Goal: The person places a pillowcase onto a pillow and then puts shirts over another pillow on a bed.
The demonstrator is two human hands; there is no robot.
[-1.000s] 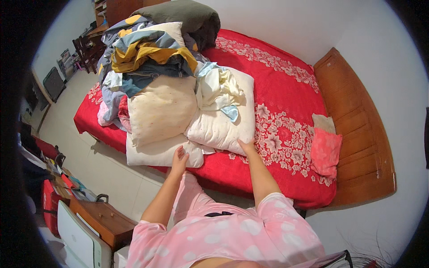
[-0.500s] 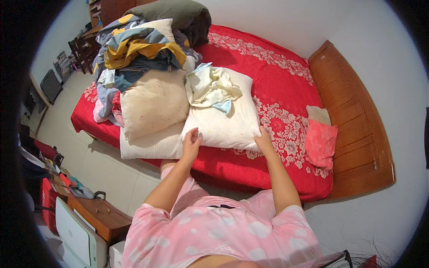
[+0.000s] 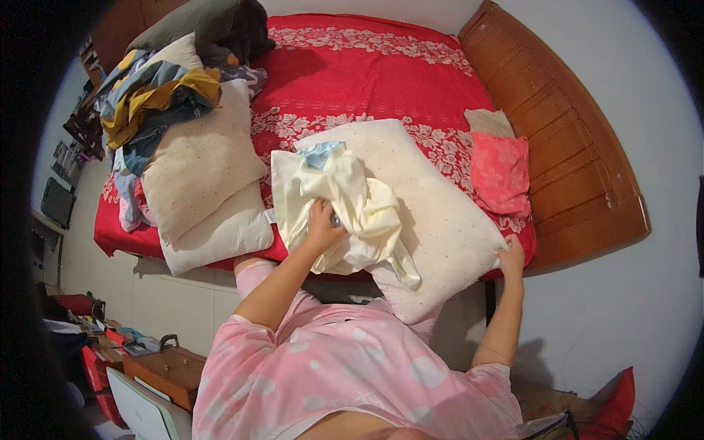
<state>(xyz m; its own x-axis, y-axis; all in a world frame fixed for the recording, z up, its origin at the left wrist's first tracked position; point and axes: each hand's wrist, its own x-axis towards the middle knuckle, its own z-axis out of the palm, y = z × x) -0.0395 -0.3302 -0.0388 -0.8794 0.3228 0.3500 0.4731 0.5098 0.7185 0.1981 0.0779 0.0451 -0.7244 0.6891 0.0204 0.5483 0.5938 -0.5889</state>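
White pillow (image 3: 440, 213) in R hand (image 3: 512, 257)

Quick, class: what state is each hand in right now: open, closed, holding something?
Left hand: at the cream cloth, fingers partly curled; a firm grip cannot be told.
Right hand: closed, holding a corner of the speckled white pillow.
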